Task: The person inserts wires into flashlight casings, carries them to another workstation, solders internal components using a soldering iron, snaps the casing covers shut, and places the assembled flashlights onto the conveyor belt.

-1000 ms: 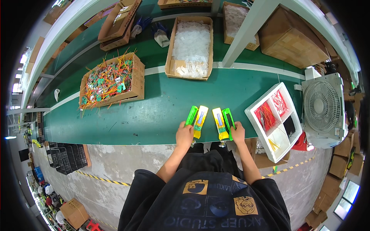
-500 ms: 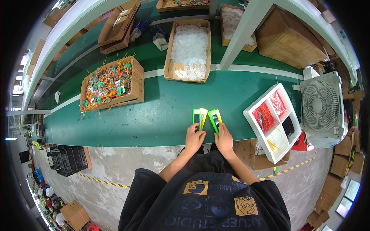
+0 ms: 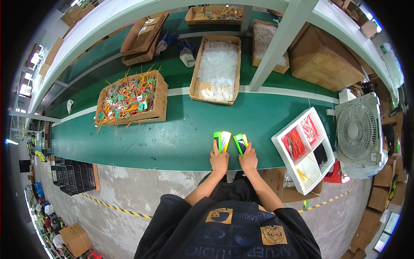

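Observation:
Two small green-and-yellow plastic cases lie side by side near the bench's front edge, each with a dark strip on its green part. My left hand (image 3: 219, 162) is at the near end of the left case (image 3: 218, 137), its index finger stretched along the dark strip and the thumb on the other side. The right case (image 3: 240, 140) leans with its top to the left. Its near end sits between the thumb and fingers of my right hand (image 3: 248, 160). Both hands look closed on the cases, though the undersides are hidden.
A carton of wired circuit boards (image 3: 131, 97) stands left on the green bench (image 3: 185, 146). Behind is a carton of clear plastic pieces (image 3: 217, 64). To the right are a white divided foam tray (image 3: 302, 183) with red, black and yellow wires, and a fan (image 3: 357, 125).
The whole view has shifted, so the bench sits lower in it. My left hand's fingers have straightened along the left case, the index finger now pointing forward. Both cases stay side by side.

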Tool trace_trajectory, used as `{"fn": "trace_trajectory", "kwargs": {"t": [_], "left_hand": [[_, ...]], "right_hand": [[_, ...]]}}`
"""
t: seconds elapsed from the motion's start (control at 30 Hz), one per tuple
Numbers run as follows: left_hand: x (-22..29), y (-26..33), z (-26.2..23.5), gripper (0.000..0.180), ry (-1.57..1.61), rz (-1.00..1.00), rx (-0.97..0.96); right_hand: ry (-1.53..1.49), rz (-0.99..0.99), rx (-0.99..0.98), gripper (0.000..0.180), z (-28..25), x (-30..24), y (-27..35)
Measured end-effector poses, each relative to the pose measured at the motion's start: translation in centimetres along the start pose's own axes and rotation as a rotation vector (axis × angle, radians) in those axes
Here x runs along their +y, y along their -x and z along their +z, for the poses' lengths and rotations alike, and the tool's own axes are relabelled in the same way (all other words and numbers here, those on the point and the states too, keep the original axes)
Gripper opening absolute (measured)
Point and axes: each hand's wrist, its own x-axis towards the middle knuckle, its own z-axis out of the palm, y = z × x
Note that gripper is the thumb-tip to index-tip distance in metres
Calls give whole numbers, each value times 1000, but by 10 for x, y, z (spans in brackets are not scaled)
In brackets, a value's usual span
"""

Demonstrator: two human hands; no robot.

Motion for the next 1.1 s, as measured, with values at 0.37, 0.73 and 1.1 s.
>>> {"fn": "trace_trajectory", "kwargs": {"t": [0.37, 0.73, 1.1], "left_hand": [[-11, 18, -13, 12, 356, 140, -61], [-1, 84, -6, 14, 517, 252, -291], [84, 223, 62, 14, 478, 528, -621]], "right_hand": [[-394, 110, 40, 66, 4, 24, 42], [-895, 227, 123, 48, 33, 47, 85], [-1139, 545, 531, 34, 31, 181, 243]]}}
